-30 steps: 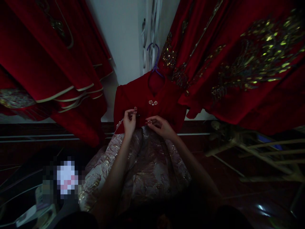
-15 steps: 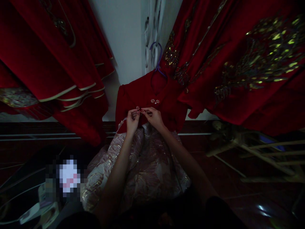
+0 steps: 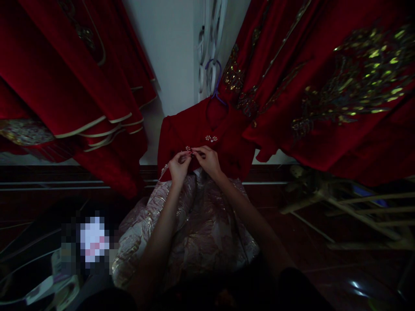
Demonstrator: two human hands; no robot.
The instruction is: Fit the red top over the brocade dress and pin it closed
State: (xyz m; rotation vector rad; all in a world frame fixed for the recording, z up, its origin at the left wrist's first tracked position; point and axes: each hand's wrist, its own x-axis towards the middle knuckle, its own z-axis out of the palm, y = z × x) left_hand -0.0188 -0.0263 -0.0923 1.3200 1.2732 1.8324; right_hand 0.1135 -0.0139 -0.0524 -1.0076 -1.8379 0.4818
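A short red jacket hangs on a purple hanger in front of me, above a pink and gold brocade skirt. A beaded flower fastener sits on its upper chest. Lower down, both hands meet at a second beaded flower fastener. My left hand pinches at its near side with thumb and fingers closed. From the other side, my right hand pinches the same spot, fingertips nearly touching the left ones. The fingertips hide most of the small piece, and the light is dim.
Red garments with pale trim hang at left, and red garments with gold sequins hang at right. A white scrollwork metal stand holds the hanger. A wooden rack or chair stands at lower right. A blurred-out pale patch lies at lower left.
My left hand has tilted and lowered slightly, its fingertips now pressed closer to the right hand's. The right hand stays at nearly the same place on the jacket.
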